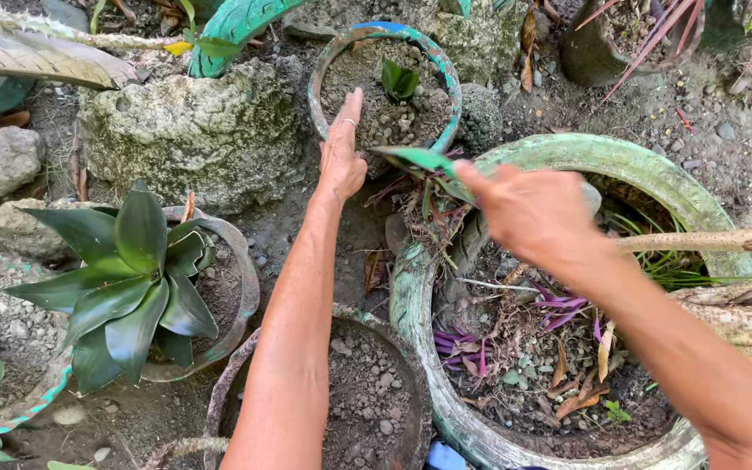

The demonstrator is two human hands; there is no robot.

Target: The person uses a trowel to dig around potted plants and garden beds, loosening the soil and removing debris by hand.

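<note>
My left hand (342,150) reaches forward with its fingers together and flat, touching the soil at the rim of a round blue-green tyre planter (448,77) that holds a tiny green seedling (399,80). A ring shows on one finger. My right hand (528,209) grips a small uprooted plant (424,178) with green pointed leaves and dangling reddish roots, holding it in the air between that planter and a large pale green tyre planter (637,165).
A broad-leaved green plant (132,278) grows in a tyre pot at the left. A soil-filled pot (367,400) lies under my left forearm. Mossy rocks (193,130) stand behind. Purple stems and dry leaves (515,348) fill the large planter.
</note>
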